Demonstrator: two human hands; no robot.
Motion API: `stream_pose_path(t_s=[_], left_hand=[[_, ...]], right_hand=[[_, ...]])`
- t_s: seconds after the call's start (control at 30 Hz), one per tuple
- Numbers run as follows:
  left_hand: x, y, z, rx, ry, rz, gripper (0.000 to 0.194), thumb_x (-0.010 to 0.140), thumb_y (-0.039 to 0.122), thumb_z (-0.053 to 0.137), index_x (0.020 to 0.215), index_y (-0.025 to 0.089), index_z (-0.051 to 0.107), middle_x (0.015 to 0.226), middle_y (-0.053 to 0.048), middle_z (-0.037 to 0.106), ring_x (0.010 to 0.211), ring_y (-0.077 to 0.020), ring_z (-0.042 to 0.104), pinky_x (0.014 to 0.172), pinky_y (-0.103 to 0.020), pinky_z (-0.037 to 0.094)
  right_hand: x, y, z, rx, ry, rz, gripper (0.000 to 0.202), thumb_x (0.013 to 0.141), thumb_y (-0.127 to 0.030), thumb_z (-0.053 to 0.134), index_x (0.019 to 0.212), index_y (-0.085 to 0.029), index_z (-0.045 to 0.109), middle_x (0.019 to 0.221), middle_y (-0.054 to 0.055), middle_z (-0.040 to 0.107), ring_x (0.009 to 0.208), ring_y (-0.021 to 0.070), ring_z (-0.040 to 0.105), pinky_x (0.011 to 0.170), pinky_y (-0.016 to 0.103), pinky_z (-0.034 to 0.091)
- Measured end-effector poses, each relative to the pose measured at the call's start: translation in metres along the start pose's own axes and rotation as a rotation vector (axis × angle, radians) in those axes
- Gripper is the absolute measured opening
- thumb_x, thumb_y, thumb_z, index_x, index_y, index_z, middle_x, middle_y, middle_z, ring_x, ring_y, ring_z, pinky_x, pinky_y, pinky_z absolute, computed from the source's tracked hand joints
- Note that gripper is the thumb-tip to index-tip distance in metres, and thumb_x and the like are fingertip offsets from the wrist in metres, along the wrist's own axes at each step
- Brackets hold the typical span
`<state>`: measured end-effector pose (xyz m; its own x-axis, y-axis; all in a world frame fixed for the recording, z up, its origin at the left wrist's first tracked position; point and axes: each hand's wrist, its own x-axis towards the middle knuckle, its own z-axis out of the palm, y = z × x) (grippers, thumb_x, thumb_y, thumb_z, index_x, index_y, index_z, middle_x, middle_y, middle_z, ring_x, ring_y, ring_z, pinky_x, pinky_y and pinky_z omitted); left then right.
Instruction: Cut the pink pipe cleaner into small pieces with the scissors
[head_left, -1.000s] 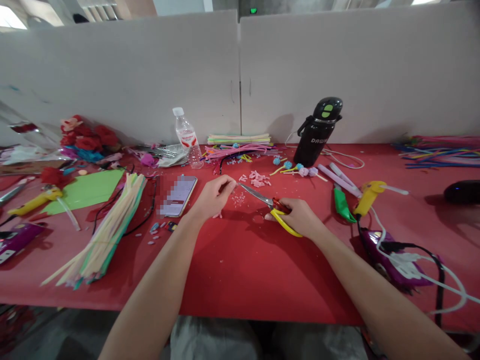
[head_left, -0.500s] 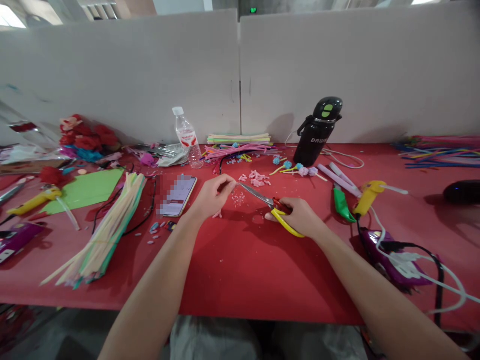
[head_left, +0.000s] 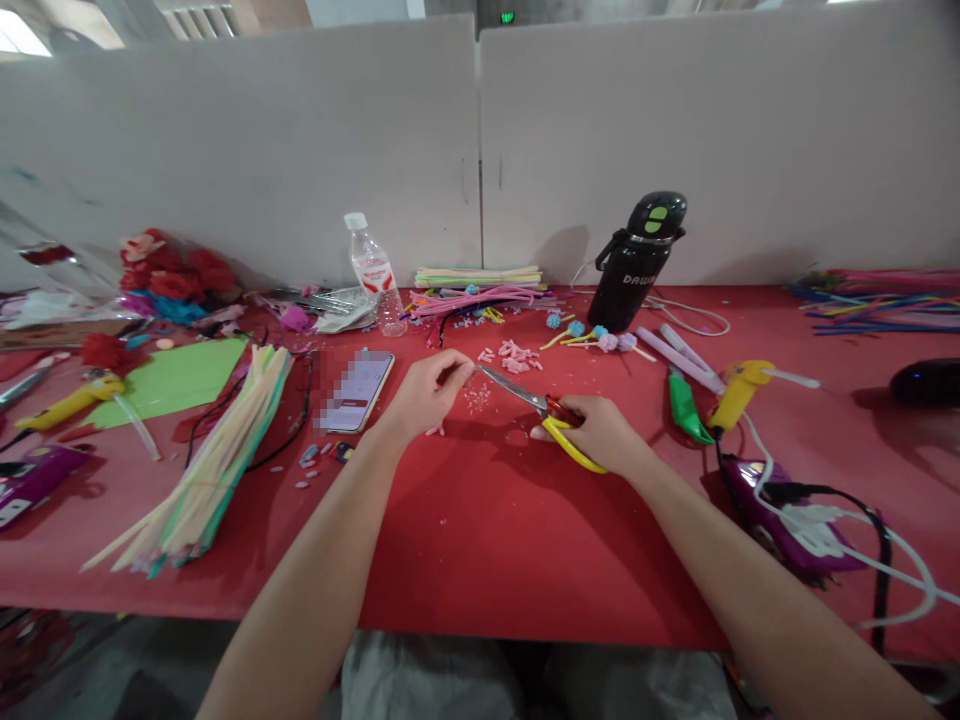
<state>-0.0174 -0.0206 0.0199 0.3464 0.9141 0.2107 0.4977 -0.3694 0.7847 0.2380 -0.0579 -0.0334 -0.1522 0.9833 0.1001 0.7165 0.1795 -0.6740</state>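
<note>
Scissors [head_left: 516, 388] with yellow and red handles are in my right hand [head_left: 596, 430], its fingers wrapped round the handles. The blade tips point left, close to the fingertips of my left hand [head_left: 431, 392]. Thumb and forefinger of my left hand are pinched together; whatever they hold is too small to make out. Small pink pieces [head_left: 517, 356] lie in a pile just behind the blades. Tiny pale scraps [head_left: 478, 398] are scattered on the red table [head_left: 480, 540] beneath the scissor tips.
A phone [head_left: 358, 392] and a bundle of pale pipe cleaners [head_left: 217, 460] lie left. Behind stand a clear bottle [head_left: 375, 278] and a black flask [head_left: 636, 265]. Right are a yellow glue gun [head_left: 739, 395], a green object [head_left: 684, 408] and a purple power strip [head_left: 795, 525] with cables.
</note>
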Motion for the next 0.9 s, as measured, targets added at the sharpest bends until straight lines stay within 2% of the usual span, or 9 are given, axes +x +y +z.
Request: stream_pose_path(t_s=[0.2,0.4,0.47,0.63,0.9], left_hand=[[-0.0003,-0.0011,0.0007,-0.014,0.004,-0.018,0.029,0.089,0.045,0.040,0.087,0.019,0.053,0.072,0.001,0.052,0.032,-0.0031,0.038,0.031,-0.018,0.033],[0.0039,-0.0009,-0.0014,0.075,0.052,0.049,0.027,0.089,0.041,0.043,0.087,0.018,0.057,0.075,-0.002,0.058,0.052,-0.0075,0.051,0.047,-0.019,0.042],[0.0039,-0.0010,-0.0011,0.073,0.057,0.059,0.028,0.089,0.041,0.043,0.084,0.018,0.057,0.072,-0.001,0.057,0.054,-0.0079,0.050,0.049,-0.019,0.042],[0.0025,-0.0009,0.0004,0.034,0.034,0.016,0.029,0.089,0.043,0.041,0.083,0.018,0.055,0.071,0.000,0.054,0.046,-0.0063,0.043,0.042,-0.019,0.037],[0.0030,0.0004,-0.0007,-0.004,0.032,0.013,0.029,0.088,0.042,0.041,0.082,0.017,0.054,0.071,-0.002,0.053,0.055,-0.0092,0.048,0.046,-0.019,0.039]], right_hand=[[0.0016,-0.0004,-0.0006,-0.020,0.021,0.008,0.051,0.063,-0.063,0.066,0.057,-0.018,0.043,0.055,-0.005,0.030,0.054,0.0086,0.026,0.046,0.022,0.019],[-0.0006,0.0002,-0.0003,-0.008,0.036,0.011,0.049,0.064,-0.062,0.066,0.061,-0.018,0.046,0.057,-0.005,0.032,0.054,0.0085,0.027,0.046,0.022,0.020],[-0.0012,-0.0009,-0.0010,0.005,0.019,0.010,0.049,0.063,-0.062,0.066,0.061,-0.018,0.045,0.057,-0.005,0.033,0.054,0.0086,0.028,0.046,0.022,0.020],[-0.0008,-0.0032,-0.0023,0.021,-0.003,0.005,0.051,0.062,-0.064,0.065,0.060,-0.018,0.045,0.056,-0.004,0.033,0.054,0.0089,0.028,0.046,0.022,0.020],[0.0006,0.0011,-0.0004,0.006,0.024,0.006,0.051,0.064,-0.064,0.064,0.059,-0.017,0.046,0.057,-0.004,0.032,0.054,0.0087,0.026,0.046,0.022,0.020]])
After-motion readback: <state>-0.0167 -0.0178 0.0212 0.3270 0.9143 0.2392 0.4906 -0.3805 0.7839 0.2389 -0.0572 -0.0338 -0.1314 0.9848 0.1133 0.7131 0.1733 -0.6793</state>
